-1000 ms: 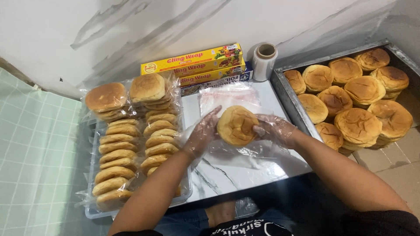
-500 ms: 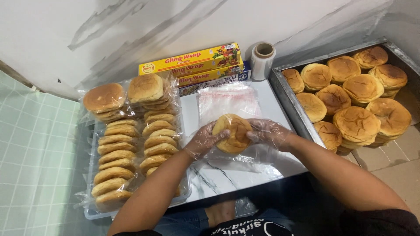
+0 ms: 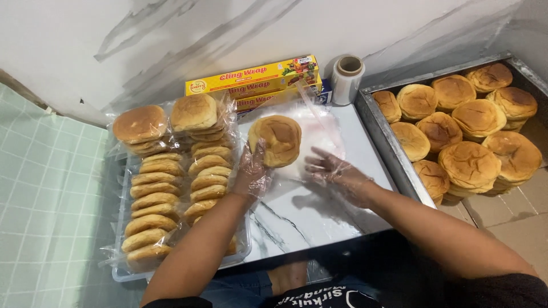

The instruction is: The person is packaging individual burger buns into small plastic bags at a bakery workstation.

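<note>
Holding a round bun up in the gloved left hand.
Right hand (fingers spread, empty) presses the clear wrap sheet just right of the bun.

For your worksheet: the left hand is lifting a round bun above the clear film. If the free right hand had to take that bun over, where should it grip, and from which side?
Probably the bun's bare right rim, approached from the right. The left hand already covers its lower left edge, and the right hand rests flat on the plastic film just below. Being wide and flattish, it suits fingers spread around the edge.
</note>
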